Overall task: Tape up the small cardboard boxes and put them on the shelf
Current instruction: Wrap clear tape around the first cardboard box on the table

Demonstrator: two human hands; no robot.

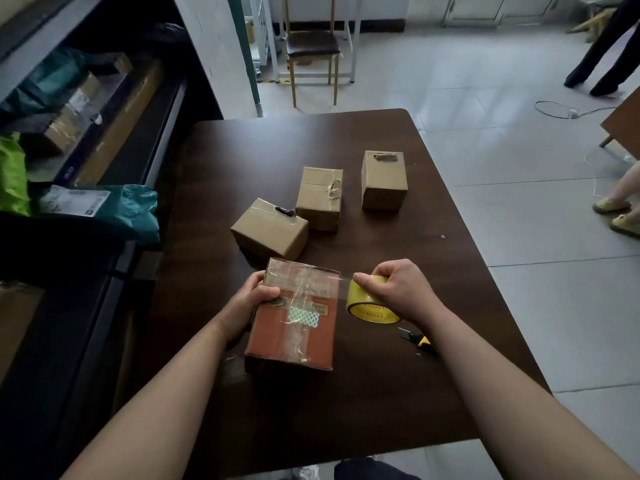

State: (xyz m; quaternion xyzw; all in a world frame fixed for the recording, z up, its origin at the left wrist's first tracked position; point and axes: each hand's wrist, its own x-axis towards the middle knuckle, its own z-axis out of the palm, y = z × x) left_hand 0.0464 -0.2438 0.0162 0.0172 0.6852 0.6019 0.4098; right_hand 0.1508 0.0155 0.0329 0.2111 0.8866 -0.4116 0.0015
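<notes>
From the head camera, a reddish-brown cardboard box (294, 337) lies flat on the near middle of the dark wooden surface (363, 410), its top crossed by strips of clear tape and a small patterned label. The left hand (251, 299) grips the box's far left corner, fingers (268, 293) curled round the edge with the thumb lying on top. Just beside the box's right edge, the right hand (401, 289) holds a yellow tape roll (369, 306), its fingers wrapped over the roll and the thumb pressed along the outer face. A short stretch of clear tape (343, 279) runs from the roll to the box's far right corner. A yellow-and-black utility knife (415, 338) lies on the surface just under the right forearm. Farther back stand three plain brown boxes: one (270, 230) close to the taped box, a second (320, 199) touching it behind, and a third (383, 181) apart to the right. At the left runs the shelf (162, 126), holding parcels and a teal mailer bag (121, 211).
</notes>
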